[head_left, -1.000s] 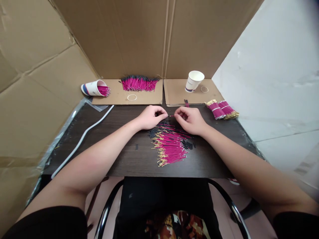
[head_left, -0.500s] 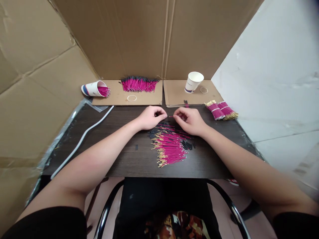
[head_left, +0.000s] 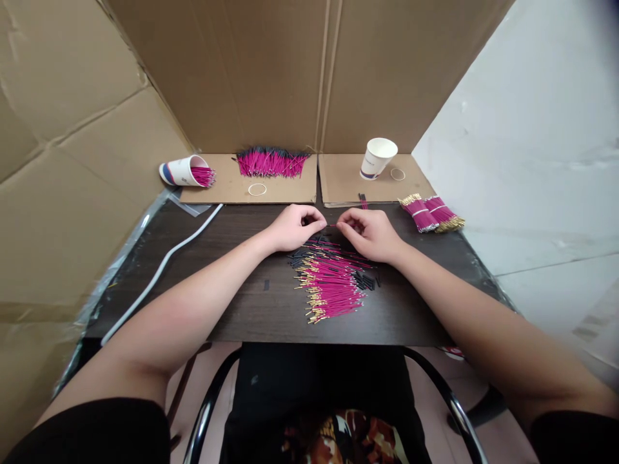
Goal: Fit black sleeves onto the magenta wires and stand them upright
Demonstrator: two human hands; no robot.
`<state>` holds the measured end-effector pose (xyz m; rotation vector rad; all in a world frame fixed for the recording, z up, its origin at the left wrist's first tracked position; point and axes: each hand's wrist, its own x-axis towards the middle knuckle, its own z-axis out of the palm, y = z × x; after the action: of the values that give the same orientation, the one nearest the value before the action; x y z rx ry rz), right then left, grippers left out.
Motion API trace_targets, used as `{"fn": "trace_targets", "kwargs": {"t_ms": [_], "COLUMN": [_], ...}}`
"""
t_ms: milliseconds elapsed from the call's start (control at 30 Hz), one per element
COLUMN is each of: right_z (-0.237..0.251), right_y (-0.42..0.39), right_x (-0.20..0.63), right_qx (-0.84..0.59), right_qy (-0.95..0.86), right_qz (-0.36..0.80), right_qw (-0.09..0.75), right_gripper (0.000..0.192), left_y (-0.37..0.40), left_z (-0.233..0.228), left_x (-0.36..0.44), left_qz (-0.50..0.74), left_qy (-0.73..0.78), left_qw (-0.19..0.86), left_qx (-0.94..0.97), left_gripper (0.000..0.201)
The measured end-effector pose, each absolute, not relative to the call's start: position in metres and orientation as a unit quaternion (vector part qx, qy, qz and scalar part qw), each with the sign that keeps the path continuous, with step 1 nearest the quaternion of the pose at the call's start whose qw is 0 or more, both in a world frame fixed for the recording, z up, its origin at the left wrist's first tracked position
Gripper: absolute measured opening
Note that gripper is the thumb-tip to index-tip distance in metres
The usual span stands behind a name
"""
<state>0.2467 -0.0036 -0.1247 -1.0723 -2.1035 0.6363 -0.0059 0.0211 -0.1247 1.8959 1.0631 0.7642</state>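
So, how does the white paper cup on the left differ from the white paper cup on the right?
The left white paper cup lies on its side; the right white paper cup stands upright, slightly tilted. The left one holds pink wires; nothing shows in the right one. Both rest on brown cardboard sheets at the far edge of the dark table.

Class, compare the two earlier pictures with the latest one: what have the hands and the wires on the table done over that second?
Almost nothing changed. The left hand and right hand stay pinched on the single pink wire between them, above the loose wire pile; only the view shifts slightly. The tipped cup, upright cup and banded bundles are unmoved.
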Motion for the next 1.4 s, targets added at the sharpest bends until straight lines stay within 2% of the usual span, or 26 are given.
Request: {"fn": "trace_targets", "kwargs": {"t_ms": [700,900,967,1200,1400], "right_z": [-0.124,-0.112,-0.111,-0.119,-0.131], "right_y": [-0.004,0.005,0.012,0.035,0.045], "right_x": [0.245,0.256,0.265,0.287,0.292], "right_qx": [-0.413,-0.437,-0.482,-0.656,-0.687], "right_qy": [-0.808,-0.759,-0.730,-0.646,-0.658], "right_qz": [0.240,0.116,0.085,0.111,0.089], "right_qw": [0.344,0.469,0.477,0.376,0.296], "right_gripper": [0.026,0.023,0.023,0.023,0.025], "left_y": [0.021,0.024,0.024,0.020,0.020], "left_z": [-0.124,-0.127,-0.126,-0.123,-0.125], "left_x": [-0.006,-0.006,-0.006,-0.006,-0.006], "left_qz": [0.306,0.341,0.336,0.305,0.299], "left_qy": [0.427,0.424,0.435,0.453,0.455], "left_qw": [0.413,0.420,0.412,0.392,0.383], "left_qx": [0.744,0.726,0.727,0.740,0.746], "left_gripper": [0.022,0.027,0.024,0.017,0.015]}}
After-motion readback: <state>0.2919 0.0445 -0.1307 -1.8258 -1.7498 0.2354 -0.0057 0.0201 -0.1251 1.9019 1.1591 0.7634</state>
